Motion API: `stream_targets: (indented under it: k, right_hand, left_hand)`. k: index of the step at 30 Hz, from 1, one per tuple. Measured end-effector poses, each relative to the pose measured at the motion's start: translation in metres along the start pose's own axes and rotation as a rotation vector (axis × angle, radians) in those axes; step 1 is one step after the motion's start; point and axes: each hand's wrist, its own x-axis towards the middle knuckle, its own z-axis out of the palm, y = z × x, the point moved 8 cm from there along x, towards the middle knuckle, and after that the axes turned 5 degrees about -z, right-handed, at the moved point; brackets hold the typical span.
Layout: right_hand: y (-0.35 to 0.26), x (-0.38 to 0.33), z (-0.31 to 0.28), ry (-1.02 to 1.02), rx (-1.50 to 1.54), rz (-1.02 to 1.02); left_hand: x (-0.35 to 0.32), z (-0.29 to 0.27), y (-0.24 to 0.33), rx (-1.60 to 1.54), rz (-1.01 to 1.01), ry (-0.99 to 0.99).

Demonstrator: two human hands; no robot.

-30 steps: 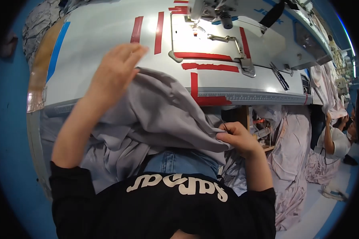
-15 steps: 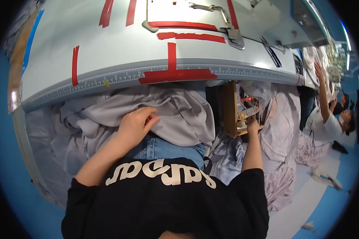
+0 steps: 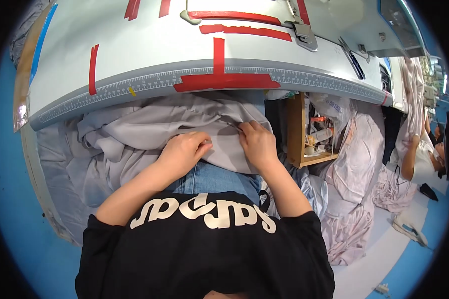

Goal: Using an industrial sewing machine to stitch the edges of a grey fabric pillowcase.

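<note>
Grey fabric (image 3: 139, 127) lies in loose folds across my lap and under the table's front edge. My left hand (image 3: 185, 152) rests over it with fingers curled and the thumb close to them; what is between them, if anything, I cannot make out. To its right, my right hand (image 3: 258, 144) touches the same fabric. Its fingers are bent in towards the thumb, and whatever they hold is hidden. The two hands are a short way apart, just above my jeans (image 3: 212, 178).
A wooden drawer (image 3: 297, 129) with small items and a plastic bag (image 3: 329, 107) stands out on the right. Pale cloth (image 3: 356, 154) hangs beside it. The table edge carries a ruler strip (image 3: 149, 85) and red tape (image 3: 224, 81). Tweezers (image 3: 353, 60) lie on top. Another person (image 3: 426, 162) is at far right.
My right hand has left the wooden drawer and come leftwards onto the grey fabric. My left hand has shifted slightly right, its thumb nearer its fingers. The view has tilted a little.
</note>
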Motion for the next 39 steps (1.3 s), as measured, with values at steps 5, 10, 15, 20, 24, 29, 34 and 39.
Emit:
stream_targets:
  k: [5, 10, 15, 20, 24, 29, 34, 39]
  right_hand:
    - [-0.001, -0.008, -0.008, -0.119, 0.562, 0.246]
    - [-0.041, -0.009, -0.018, -0.113, 0.877, 0.315]
    - [-0.057, -0.010, -0.024, -0.035, 0.831, 0.205]
    - [-0.042, -0.033, 0.016, -0.069, 1.174, 0.564]
    - [-0.055, -0.020, 0.006, -0.129, 0.978, 0.422]
    - [-0.084, -0.004, -0.001, -0.192, 0.723, 0.104]
    - [-0.077, -0.008, 0.006, -0.307, 0.741, 0.281]
    - [-0.076, -0.007, 0.006, -0.209, 0.933, 0.227]
  left_hand:
    - [-0.012, 0.030, -0.018, -0.632, -0.526, -0.363]
    - [-0.019, 0.035, -0.006, -0.840, -0.454, -0.351]
    - [-0.032, -0.011, -0.003, -0.499, -0.324, -0.190]
    - [-0.045, -0.007, -0.011, -0.480, -0.302, -0.146]
    - [-0.046, -0.003, -0.006, -0.341, -0.127, -0.194]
    - [-0.035, -0.005, -0.026, -0.732, -0.410, -0.138]
    - [-0.039, -0.002, -0.029, -0.754, -0.387, -0.200]
    - [-0.043, -0.001, -0.030, -0.893, -0.403, -0.151]
